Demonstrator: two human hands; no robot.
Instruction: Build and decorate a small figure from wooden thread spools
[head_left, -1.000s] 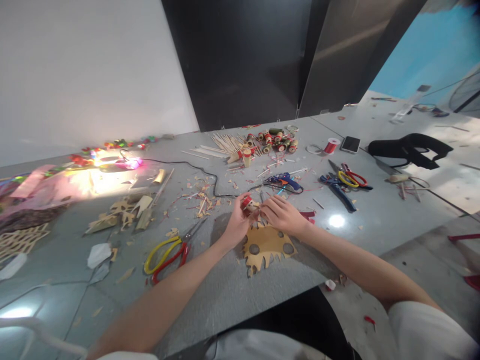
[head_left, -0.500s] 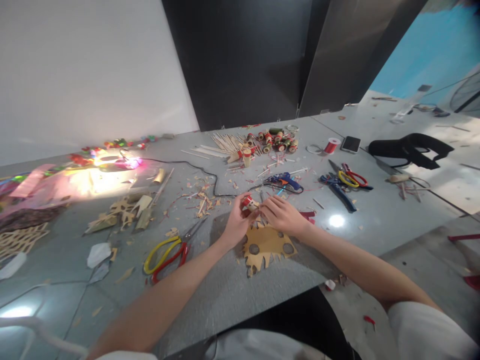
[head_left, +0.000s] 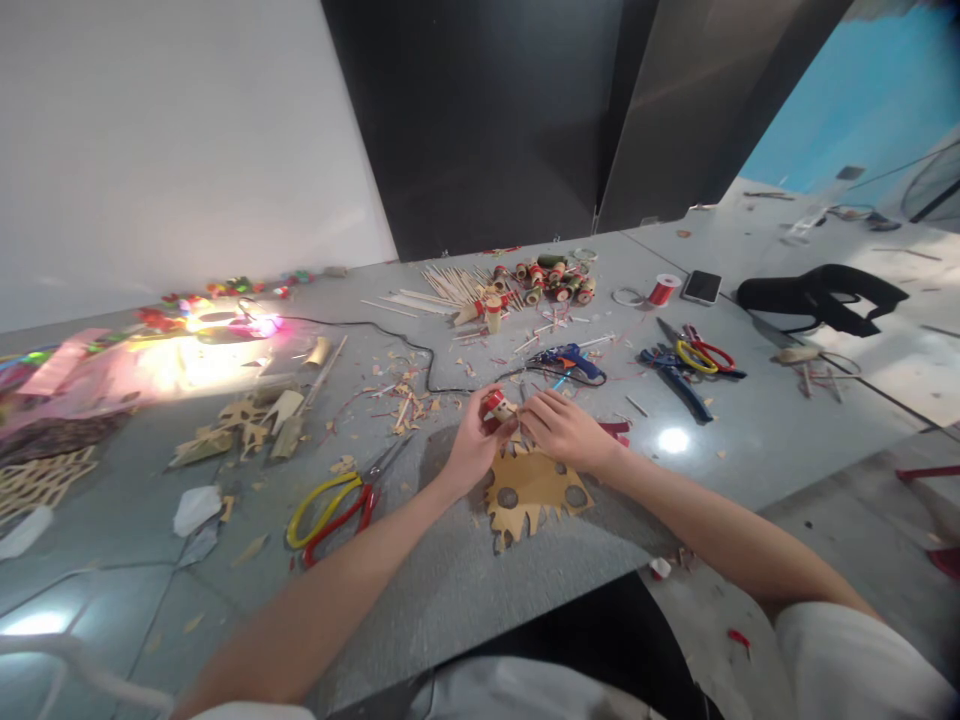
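Note:
My left hand [head_left: 476, 440] is wrapped round a small figurine [head_left: 498, 406] with a red top and a pale body with dark dots. Close against its right side, my right hand [head_left: 555, 425] has its fingers pinched together; what they hold, if anything, is too small to make out. Below both hands lies a tan cut-out sheet [head_left: 536, 490] with jagged edges and round holes. A blue hot glue gun [head_left: 574, 360] rests just beyond my hands. Scissors with yellow and red handles [head_left: 326, 515] lie left of my left forearm.
Several similar figurines [head_left: 555, 280] and thin sticks [head_left: 454, 285] are piled at the back. To the right are blue-handled pliers [head_left: 679, 385], more scissors [head_left: 701, 355], a red thread spool [head_left: 664, 291], a phone [head_left: 702, 288] and a black strap-like object [head_left: 817, 297]. Lit string lights [head_left: 232, 320] sit left.
The figurine in my left hand has turned slightly, showing more of its red top. Otherwise both hands stay in nearly the same place.

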